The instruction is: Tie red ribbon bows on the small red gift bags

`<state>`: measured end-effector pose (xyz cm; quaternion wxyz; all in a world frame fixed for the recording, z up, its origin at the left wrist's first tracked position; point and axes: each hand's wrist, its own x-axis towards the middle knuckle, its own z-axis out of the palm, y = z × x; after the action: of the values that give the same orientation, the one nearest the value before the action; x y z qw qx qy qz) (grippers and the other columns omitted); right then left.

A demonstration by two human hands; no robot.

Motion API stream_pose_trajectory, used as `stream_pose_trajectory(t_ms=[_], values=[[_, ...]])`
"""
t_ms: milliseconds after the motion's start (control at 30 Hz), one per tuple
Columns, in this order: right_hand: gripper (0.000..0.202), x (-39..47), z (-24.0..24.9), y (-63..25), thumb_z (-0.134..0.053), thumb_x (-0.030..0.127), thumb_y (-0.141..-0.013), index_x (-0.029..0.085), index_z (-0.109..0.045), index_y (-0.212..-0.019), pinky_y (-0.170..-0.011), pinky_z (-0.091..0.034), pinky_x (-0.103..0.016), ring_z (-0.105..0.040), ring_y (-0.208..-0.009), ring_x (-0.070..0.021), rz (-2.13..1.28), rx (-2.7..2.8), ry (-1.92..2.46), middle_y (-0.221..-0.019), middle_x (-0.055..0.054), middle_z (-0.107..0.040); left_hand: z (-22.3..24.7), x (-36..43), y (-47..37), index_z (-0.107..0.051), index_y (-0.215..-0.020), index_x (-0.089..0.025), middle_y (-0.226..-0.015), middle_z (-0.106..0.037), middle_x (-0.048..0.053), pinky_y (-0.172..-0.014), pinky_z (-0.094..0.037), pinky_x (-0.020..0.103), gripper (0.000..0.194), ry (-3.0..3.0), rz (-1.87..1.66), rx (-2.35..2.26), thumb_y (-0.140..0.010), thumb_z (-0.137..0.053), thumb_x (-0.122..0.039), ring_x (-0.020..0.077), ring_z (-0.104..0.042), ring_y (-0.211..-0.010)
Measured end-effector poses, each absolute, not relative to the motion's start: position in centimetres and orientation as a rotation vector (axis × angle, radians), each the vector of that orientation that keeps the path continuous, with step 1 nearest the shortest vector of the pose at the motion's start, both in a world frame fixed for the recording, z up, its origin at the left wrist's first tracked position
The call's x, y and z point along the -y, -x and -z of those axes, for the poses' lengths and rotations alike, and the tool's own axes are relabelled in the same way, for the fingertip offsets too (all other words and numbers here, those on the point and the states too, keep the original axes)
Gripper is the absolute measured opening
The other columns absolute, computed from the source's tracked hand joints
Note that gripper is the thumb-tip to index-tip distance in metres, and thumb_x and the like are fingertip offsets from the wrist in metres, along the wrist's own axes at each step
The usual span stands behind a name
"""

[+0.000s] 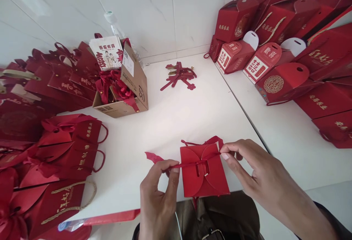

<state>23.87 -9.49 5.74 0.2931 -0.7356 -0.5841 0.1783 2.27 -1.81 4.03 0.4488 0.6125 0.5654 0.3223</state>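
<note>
A red gift box (pixel 192 185) sits near the table's front edge, its curved top flaps folded inward over two slots. Across its top runs a red ribbon (pixel 189 164), crossed near the middle. My left hand (pixel 161 192) pinches one end of the ribbon at the box's left side, and a loose tail sticks out beyond the fingers. On the right side, my right hand (pixel 251 166) pinches the other end between thumb and forefinger. A red cord handle shows behind the box's far edge.
An open cardboard box (pixel 141 89) of red ribbons stands at the back left. Several red strips (pixel 180 75) lie near the wall. Finished-looking red boxes (pixel 79 141) line the left, and more red boxes (pixel 257 64) are stacked at right. A gap (pixel 244 115) separates two tables.
</note>
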Motion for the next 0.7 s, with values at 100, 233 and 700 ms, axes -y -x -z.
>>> stream_pose_trajectory(t_ms=[100, 233, 700], values=[[0.012, 9.4, -5.9, -23.8, -0.046, 0.037, -0.110, 0.031, -0.053, -0.103, -0.076, -0.055, -0.032, -0.063, -0.082, -0.0183, -0.492, 1.543, 1.962, -0.093, 0.001, -0.064, -4.4, 1.8, -2.4, -0.075, -0.091, -0.025, -0.087, -0.072, 0.003, -0.045, -0.036, 0.022, 0.022, -1.520, -0.769, -1.441, -0.094, -0.066, -0.045, 0.0183, -0.064, -0.085], [0.012, 9.4, -5.6, -24.0, -0.049, 0.041, -0.109, 0.033, -0.056, -0.115, -0.076, -0.056, -0.033, -0.067, -0.087, -0.0185, -0.467, 1.515, 2.008, -0.102, 0.001, -0.068, -4.2, 1.7, -2.2, -0.073, -0.109, -0.026, -0.077, -0.071, 0.000, -0.057, -0.045, 0.026, 0.022, -1.623, -0.779, -1.419, -0.094, -0.061, -0.039, 0.0174, -0.064, -0.074], [0.006, 9.0, -6.7, -23.8, -0.054, 0.030, -0.107, 0.032, -0.059, -0.110, -0.080, -0.056, -0.026, -0.068, -0.087, -0.0149, -0.322, 1.534, 1.838, -0.102, 0.002, -0.067, -4.7, 1.3, -3.2, -0.063, -0.115, -0.026, -0.090, -0.073, 0.001, -0.061, -0.053, 0.024, 0.024, -1.548, -0.945, -1.406, -0.094, -0.067, -0.037, 0.0149, -0.068, -0.076]])
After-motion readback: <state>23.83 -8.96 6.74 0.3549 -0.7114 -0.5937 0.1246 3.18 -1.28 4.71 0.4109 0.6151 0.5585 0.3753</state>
